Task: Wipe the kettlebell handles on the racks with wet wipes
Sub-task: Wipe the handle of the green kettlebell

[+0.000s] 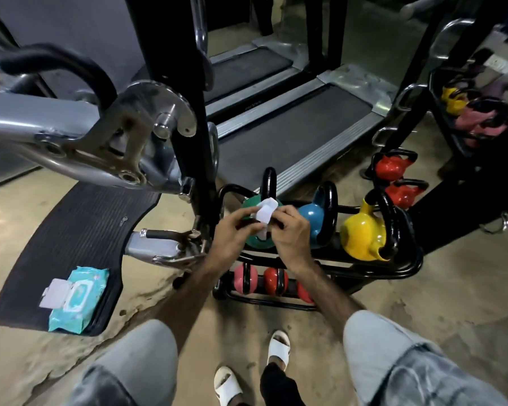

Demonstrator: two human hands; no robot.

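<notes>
On the floor mat (71,230) lies a wipe pack (77,300); both hands (261,230) pinch a wipe (266,210).

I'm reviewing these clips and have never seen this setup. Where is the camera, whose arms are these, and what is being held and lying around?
There is no robot here. One wide-angle camera sits on a person's head and looks down, so the arms, knees and sandals are the wearer's own. The left hand and right hand together pinch a white wipe just above a green kettlebell. That kettlebell sits on a low black rack beside a blue kettlebell and a yellow kettlebell, with smaller red ones on the tier below. The wipe pack lies open on a black mat to the left. Treadmills stand behind.
</notes>
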